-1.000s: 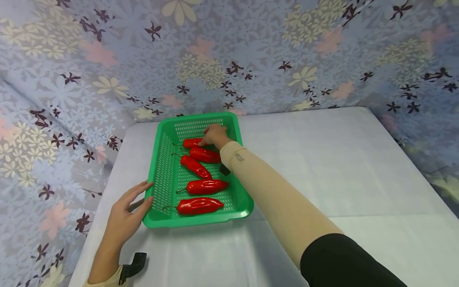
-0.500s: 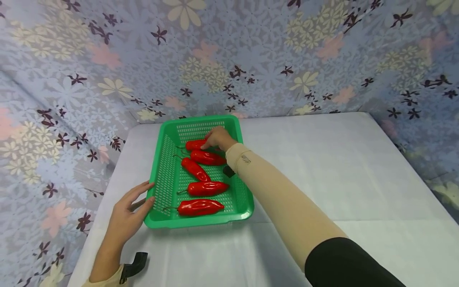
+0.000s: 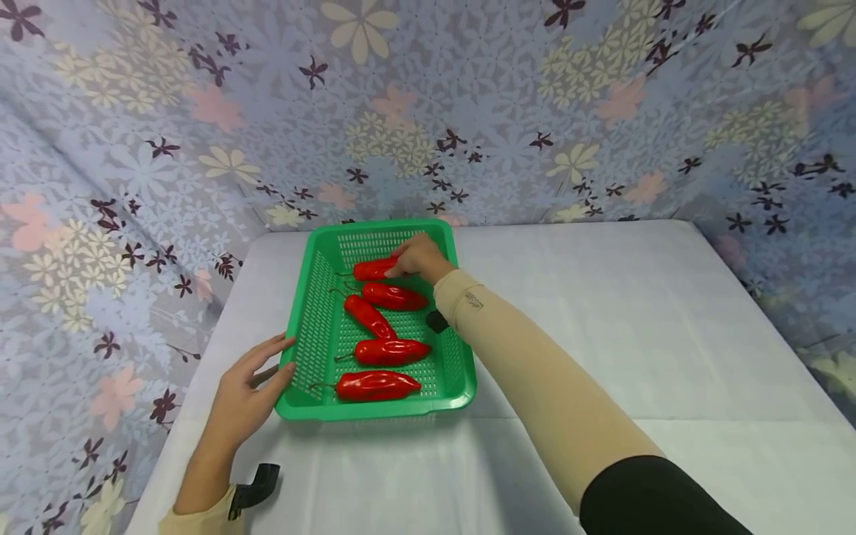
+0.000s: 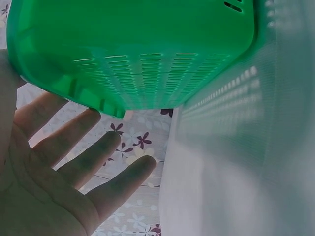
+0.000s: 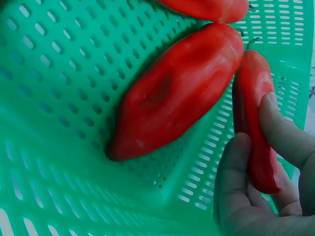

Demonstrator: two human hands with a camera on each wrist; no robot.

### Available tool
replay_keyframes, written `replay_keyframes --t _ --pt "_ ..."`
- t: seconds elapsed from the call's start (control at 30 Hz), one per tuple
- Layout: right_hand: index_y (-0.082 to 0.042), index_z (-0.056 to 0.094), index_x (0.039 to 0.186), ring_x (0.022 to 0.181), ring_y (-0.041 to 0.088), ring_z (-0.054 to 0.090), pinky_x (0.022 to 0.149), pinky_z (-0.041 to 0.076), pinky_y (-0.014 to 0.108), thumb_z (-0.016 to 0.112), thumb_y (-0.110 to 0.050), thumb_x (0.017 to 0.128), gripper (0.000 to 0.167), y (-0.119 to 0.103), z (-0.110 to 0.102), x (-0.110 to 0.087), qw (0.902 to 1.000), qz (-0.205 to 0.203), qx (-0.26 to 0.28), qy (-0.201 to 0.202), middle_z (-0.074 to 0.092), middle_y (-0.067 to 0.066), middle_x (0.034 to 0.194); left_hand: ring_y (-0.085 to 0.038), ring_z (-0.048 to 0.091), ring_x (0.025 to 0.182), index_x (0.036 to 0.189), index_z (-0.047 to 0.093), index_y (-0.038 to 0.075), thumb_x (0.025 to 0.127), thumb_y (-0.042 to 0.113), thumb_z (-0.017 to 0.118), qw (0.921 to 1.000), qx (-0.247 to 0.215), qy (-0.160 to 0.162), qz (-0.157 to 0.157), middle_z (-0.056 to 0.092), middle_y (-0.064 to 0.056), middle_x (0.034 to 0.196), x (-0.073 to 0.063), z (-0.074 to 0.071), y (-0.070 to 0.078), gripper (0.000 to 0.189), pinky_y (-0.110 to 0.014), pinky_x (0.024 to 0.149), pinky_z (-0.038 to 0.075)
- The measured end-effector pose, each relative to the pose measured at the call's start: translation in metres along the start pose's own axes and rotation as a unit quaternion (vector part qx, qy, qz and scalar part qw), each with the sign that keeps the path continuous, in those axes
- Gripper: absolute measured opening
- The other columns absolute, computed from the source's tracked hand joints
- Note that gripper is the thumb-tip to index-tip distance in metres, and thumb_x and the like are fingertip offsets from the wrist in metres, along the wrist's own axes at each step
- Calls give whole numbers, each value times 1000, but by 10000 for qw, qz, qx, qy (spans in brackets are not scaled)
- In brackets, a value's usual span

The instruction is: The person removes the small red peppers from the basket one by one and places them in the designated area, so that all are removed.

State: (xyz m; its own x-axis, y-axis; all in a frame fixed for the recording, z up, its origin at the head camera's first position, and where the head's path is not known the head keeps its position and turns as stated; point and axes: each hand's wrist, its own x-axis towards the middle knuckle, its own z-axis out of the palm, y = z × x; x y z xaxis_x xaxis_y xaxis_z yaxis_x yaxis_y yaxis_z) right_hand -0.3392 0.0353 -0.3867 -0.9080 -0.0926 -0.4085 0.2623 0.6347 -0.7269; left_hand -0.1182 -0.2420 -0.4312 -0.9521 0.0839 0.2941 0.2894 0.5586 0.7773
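Several red chili peppers [image 3: 391, 352] lie in a row inside a green plastic basket [image 3: 304, 312]. At the far end of the basket, my right hand [image 3: 423, 258] pinches the farthest red pepper [image 3: 371, 270]. The right wrist view shows thumb and fingers round that pepper [image 5: 256, 118], its stem end pointing away from the hand. Another red pepper [image 5: 177, 93] lies beside it on the basket floor. My left hand [image 3: 244, 394] touches the basket's left rim at the near corner. Seen from the left wrist, its fingers [image 4: 74, 132] are straight and spread along the outside.
The basket stands on a table with a white cloth [image 3: 602, 312], which extends to the right of it. Behind and to the left hangs a floral curtain [image 3: 468, 111]. A black wrist mount [image 3: 257, 487] sits below the left hand.
The view has shifted slightly, so basket and hands sit a little farther right. My right hand has moved slightly within the basket at the farthest pepper; the left hand stays at the rim.
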Motion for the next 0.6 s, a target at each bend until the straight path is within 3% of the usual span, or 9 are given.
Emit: replay_keyframes --t 0.17,0.37,0.6 --pt "-11 71 129 94 20 68 90 57 36 87 -15 81 50 1 -4 -7 9985 -206 450 212 68 11 120 -34 48 134 136 63 6 96 7 69 10000 15 -10 32 54 -13 144 0 0 1 40 -53 93 53" --pt "-15 71 129 100 22 65 99 53 41 87 -18 82 50 -5 -11 -19 9933 -313 1071 296 64 9 126 -34 48 134 135 63 5 96 6 69 9999 68 -2 133 55 -14 143 0 -1 1 39 -51 93 54" --pt "-6 70 126 102 25 65 94 56 40 88 -15 80 50 -10 -26 -37 9794 -739 1801 541 60 12 131 -36 47 134 135 63 4 97 7 68 9999 101 -21 104 54 -15 144 0 0 0 39 -53 93 53"
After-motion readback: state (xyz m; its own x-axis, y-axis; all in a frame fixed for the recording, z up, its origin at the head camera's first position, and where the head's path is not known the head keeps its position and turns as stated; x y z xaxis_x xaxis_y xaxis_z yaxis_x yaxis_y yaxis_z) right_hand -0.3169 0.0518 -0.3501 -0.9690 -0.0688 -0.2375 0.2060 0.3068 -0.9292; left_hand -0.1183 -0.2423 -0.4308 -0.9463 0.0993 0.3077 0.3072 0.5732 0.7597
